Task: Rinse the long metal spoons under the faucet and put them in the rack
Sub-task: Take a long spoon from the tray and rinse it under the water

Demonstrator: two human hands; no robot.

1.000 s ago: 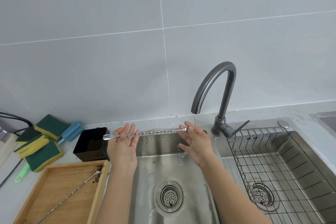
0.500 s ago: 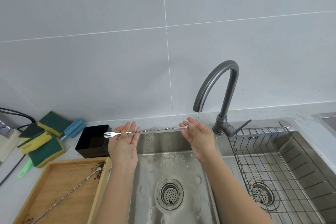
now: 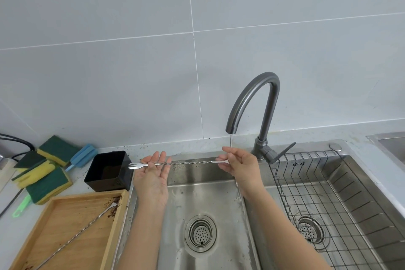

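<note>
A long twisted metal spoon (image 3: 192,163) with a fork tip at its left end lies level over the left sink basin (image 3: 203,193). My right hand (image 3: 241,166) pinches its right end under the thin stream from the grey faucet (image 3: 260,103). My left hand (image 3: 153,173) is palm up with fingers spread, and the spoon's left part rests across those fingers. A second long spoon (image 3: 81,229) lies slanted in the wooden tray (image 3: 54,215) at the lower left. The wire rack (image 3: 317,193) sits in the right basin with nothing in it.
A black square container (image 3: 109,170) stands left of the sink. Green and yellow sponges (image 3: 46,173) and a blue brush (image 3: 82,155) lie on the counter at far left, with a black cable behind them. Dark crumbs dot the tray's far corner.
The stream thinned half a second ago and runs a little fuller now. My hands keep the spoon level, its right end staying under the spout.
</note>
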